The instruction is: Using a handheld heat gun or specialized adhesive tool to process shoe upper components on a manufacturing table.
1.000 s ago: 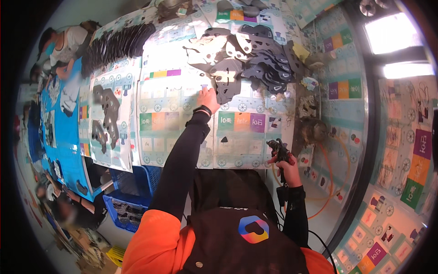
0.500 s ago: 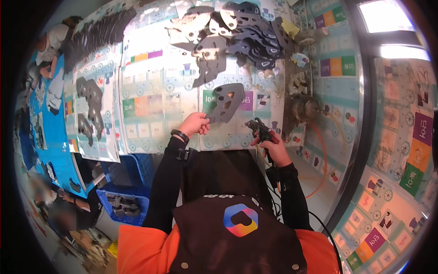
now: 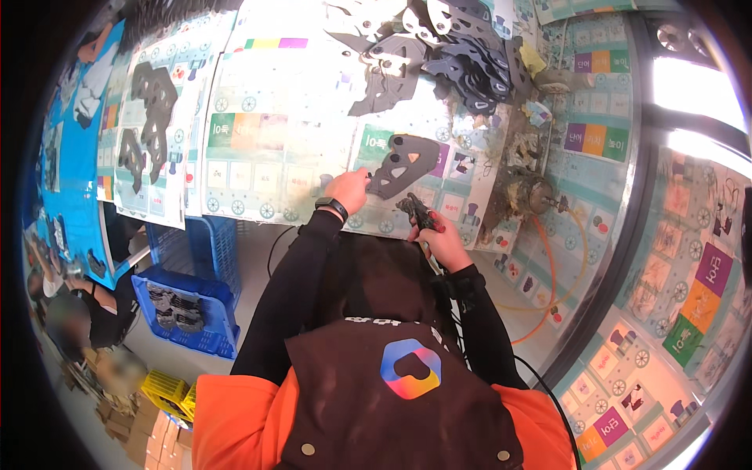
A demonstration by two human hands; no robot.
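- We are holding our left arm stretched forward and slanting inward, its black sleeve running up to a wristband, with our left hand point(image 3: 345, 193) resting low over the table point(image 3: 258, 188).
- Our left fingers are curling at the lower left edge of a flat grey perforated piece point(image 3: 417, 153); we cannot tell whether they are gripping it or only touching it.
- That piece is lying at a slant on the printed table covering near the front edge, between our hands and a little beyond them.
- We are holding our right arm bent inward from the right, with our right hand point(image 3: 445, 245) closing around the handle of a dark handheld tool point(image 3: 416, 211).
- The tool's head is pointing away from us and leftward, sitting just beside the piece's lower edge.
- Below the table's left part, a blue crate point(image 3: 188, 341) is standing tilted, and it is holding dark grey pieces point(image 3: 174, 307) packed together.
- A second blue crate point(image 3: 214, 247) is standing just behind it; we are not seeing clearly into it.
- Farther down, a yellow crate point(image 3: 165, 391) is sitting near cardboard boxes point(image 3: 145, 433), its contents too small to tell.
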